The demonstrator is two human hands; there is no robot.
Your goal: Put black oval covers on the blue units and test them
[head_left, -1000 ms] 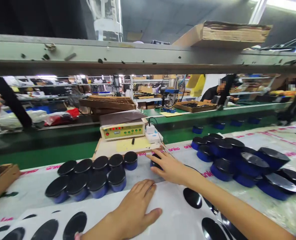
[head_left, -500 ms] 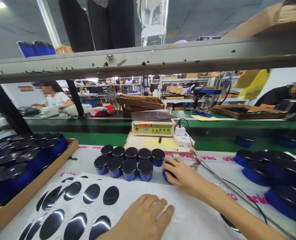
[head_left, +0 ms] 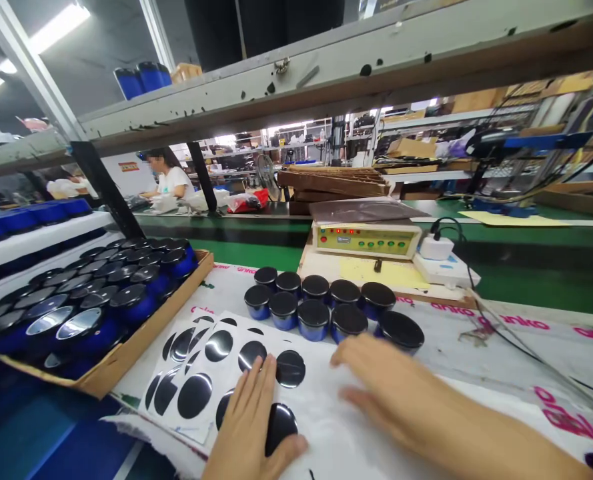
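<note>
L hand [head_left: 249, 427] lies flat on white sticker sheet [head_left: 321, 427], fingers over black round stickers [head_left: 211, 370]. R hand [head_left: 391, 393] rests open on same sheet, just right of it. Blue jars w/ black lids [head_left: 316, 307] cluster just beyond both hands; cardboard tray [head_left: 141, 340] of jars sits left.

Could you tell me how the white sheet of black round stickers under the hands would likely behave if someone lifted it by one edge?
The sticker sheet looks thin and flat, so it would probably flop and bend. It seems light, likely sliding easily unless the left hand pins it. Its glossy black stickers may be slippery to touch.
</note>
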